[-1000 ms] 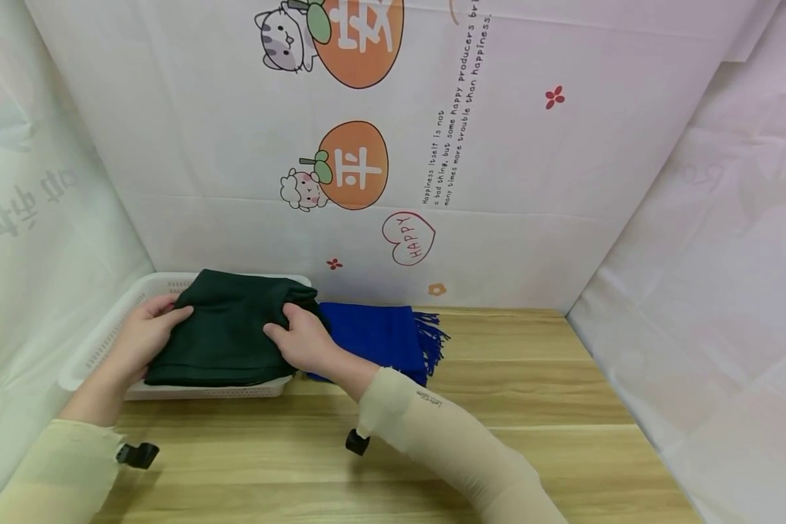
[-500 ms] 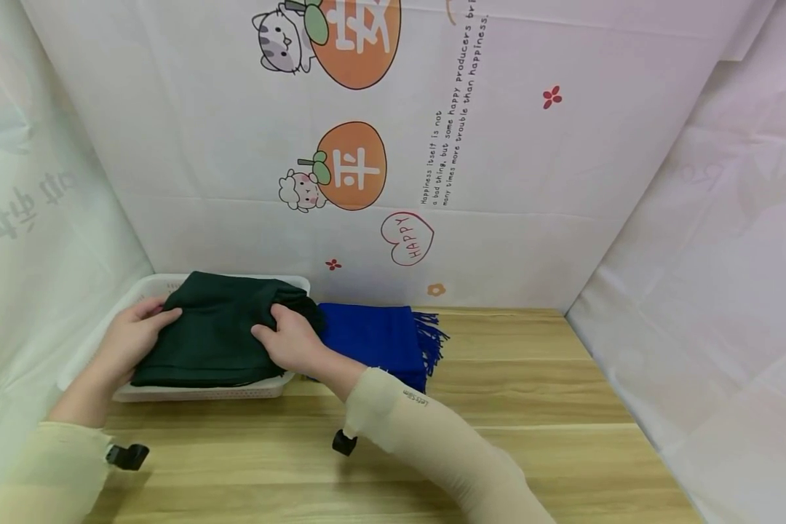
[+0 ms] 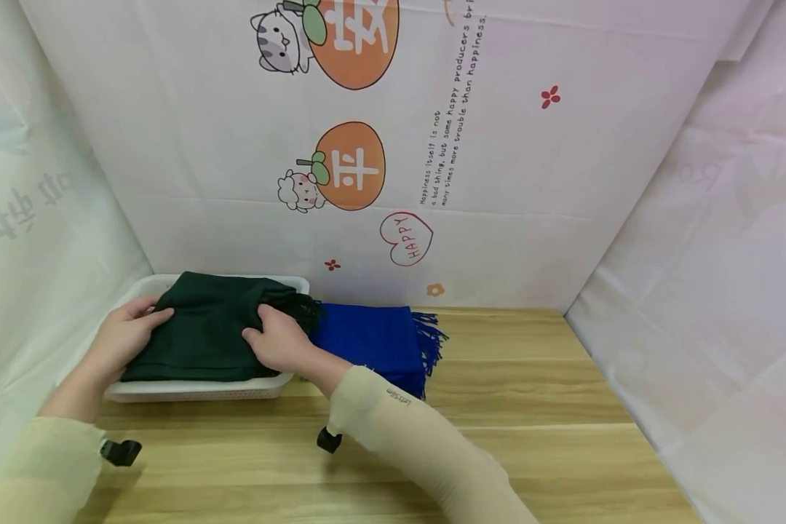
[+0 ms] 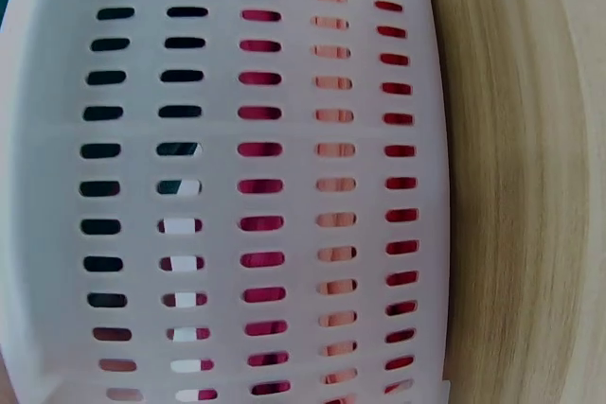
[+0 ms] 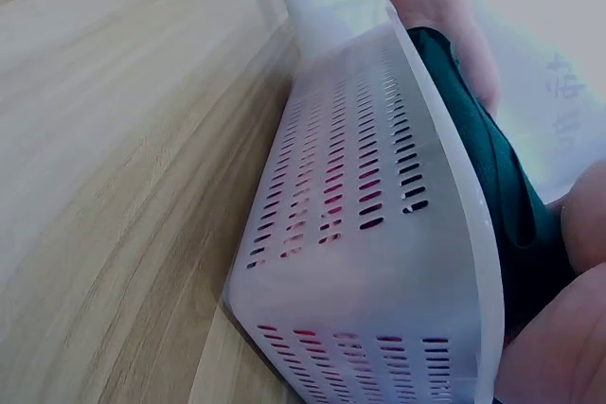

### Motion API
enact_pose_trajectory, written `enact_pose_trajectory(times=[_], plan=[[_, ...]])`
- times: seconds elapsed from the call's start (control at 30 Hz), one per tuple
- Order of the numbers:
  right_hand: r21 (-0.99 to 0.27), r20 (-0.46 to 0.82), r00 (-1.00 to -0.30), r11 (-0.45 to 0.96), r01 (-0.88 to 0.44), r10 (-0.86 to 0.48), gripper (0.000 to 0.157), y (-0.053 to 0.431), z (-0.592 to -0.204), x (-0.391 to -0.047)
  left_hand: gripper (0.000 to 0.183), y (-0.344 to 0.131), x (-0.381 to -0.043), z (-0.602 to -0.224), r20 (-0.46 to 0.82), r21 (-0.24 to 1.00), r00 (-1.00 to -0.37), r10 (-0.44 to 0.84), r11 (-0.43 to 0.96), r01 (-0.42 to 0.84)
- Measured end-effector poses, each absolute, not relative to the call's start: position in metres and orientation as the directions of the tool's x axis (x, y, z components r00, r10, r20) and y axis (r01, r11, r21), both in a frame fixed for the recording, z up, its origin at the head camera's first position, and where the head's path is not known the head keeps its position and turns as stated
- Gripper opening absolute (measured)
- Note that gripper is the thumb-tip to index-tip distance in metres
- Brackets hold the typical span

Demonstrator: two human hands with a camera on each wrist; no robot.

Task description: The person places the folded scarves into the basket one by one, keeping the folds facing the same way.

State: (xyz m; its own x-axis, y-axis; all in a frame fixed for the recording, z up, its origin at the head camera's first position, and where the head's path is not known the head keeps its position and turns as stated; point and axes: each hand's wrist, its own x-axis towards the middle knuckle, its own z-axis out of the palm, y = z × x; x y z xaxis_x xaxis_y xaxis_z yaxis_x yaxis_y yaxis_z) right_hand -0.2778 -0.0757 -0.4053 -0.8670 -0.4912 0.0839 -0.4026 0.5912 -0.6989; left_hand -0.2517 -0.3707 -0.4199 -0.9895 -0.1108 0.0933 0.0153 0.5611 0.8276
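A folded dark green scarf (image 3: pixel 203 331) with fringe at its right end lies in the top of a white slotted basket (image 3: pixel 196 391). My left hand (image 3: pixel 121 335) grips its left edge, thumb on top. At the right side my right hand (image 3: pixel 278 338) pinches the scarf near the fringe, thumb above and the other fingers mostly hidden. In the right wrist view, the green scarf (image 5: pixel 502 196) sits along the rim of the basket (image 5: pixel 350 281). Through the slots of the basket (image 4: pixel 222 167) in the left wrist view, red, pink and peach layers show below the dark one.
Right of the basket, a folded blue scarf (image 3: pixel 373 338) with fringe lies on the wooden table (image 3: pixel 511 407), partly behind my right hand. A printed white cloth wall (image 3: pixel 498 240) rises at the back, with cloth walls at both sides.
Both hands have moved left and slightly down with the green scarf, so it sits further left over the basket. More of its fringe shows at the right. The blue scarf stays put.
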Motion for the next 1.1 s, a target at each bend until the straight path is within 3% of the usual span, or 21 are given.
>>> enact_pose_trajectory(times=[0.43,1.1], plan=[[-0.658,0.087,-0.863,0.621,-0.425,-0.498,0.058,-0.093,-0.404,-0.279,0.07,-0.381,-0.251,-0.418,0.08,0.797,-0.987,-0.139,0.604,-0.021],[-0.697,0.032,-0.867,0.611,-0.376,-0.497,0.061,-0.107,-0.409,-0.279,0.077,-0.394,-0.253,-0.416,0.043,0.753,-0.992,-0.117,0.656,-0.044]])
